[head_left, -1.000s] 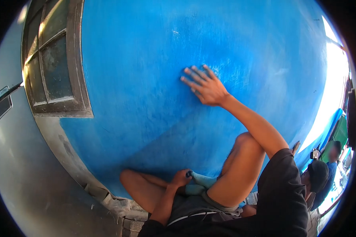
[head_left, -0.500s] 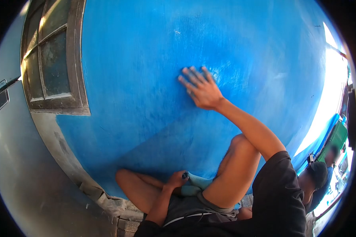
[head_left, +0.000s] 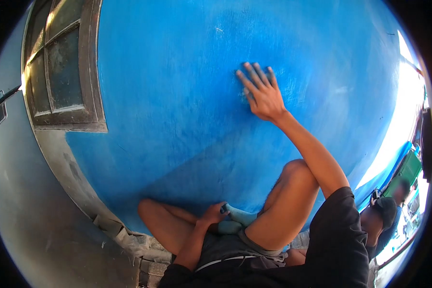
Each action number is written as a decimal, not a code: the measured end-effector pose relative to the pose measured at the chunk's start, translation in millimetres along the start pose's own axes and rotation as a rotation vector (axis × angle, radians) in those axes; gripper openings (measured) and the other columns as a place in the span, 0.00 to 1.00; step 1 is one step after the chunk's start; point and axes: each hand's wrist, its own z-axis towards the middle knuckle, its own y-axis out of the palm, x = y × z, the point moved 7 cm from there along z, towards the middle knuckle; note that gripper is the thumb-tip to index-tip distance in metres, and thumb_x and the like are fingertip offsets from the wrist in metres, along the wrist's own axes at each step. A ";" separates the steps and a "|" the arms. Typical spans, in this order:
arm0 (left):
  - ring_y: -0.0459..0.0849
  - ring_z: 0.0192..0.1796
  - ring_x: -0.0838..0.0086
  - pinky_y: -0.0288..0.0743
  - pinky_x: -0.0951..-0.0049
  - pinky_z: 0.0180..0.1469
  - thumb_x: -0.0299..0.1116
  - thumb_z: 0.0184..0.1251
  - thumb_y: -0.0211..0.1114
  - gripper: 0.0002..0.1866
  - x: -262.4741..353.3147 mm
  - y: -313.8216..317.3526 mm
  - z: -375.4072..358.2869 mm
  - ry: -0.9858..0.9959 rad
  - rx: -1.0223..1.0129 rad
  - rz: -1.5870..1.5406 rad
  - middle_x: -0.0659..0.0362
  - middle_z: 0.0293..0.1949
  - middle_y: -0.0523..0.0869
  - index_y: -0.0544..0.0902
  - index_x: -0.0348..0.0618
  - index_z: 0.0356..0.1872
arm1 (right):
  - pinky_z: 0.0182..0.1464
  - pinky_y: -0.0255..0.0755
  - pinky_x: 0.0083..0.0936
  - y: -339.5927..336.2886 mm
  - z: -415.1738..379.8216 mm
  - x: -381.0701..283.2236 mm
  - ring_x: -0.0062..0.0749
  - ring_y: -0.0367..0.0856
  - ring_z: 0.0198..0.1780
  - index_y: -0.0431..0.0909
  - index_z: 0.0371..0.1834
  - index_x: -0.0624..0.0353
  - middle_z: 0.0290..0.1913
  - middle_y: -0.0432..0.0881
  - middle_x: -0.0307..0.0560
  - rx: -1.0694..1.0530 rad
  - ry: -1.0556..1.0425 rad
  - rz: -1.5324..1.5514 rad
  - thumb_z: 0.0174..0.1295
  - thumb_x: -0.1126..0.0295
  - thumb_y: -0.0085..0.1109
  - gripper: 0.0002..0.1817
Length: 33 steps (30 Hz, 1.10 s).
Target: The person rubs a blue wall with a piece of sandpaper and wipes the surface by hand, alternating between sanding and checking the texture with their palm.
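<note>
Two hands work apart: the right hand (head_left: 263, 96), fingers spread, presses flat on the wall (head_left: 177, 96) right of the window (head_left: 57, 72), rubbing or checking it (my guess), while the left hand (head_left: 213, 213) below curls around a cloth (head_left: 237, 218).

Rough ground at the foot of a blue wall

The ground (head_left: 48, 240) is grey, worn and gritty, running along the base of the blue-painted wall (head_left: 177, 96). Where the two meet, broken chunks of concrete (head_left: 113, 228) lie in a ragged line, and just beside them sit squared paving blocks (head_left: 151, 269) with dark gaps between. The person sits directly on this ground close against the wall, one bare leg (head_left: 168, 225) folded flat and low, the other knee (head_left: 293, 173) raised. Small pale flecks of debris are scattered over the grey surface nearby.
</note>
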 end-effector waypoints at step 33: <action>0.83 0.60 0.53 0.75 0.59 0.62 0.62 0.70 0.61 0.36 6.7 2.4 1.4 -0.037 -0.158 -0.038 0.45 0.59 0.84 0.77 0.42 0.66 | 0.80 0.41 0.56 -1.1 3.4 -13.0 0.42 0.55 0.81 0.60 0.80 0.40 0.81 0.57 0.43 0.015 -0.021 0.066 0.76 0.61 0.45 0.28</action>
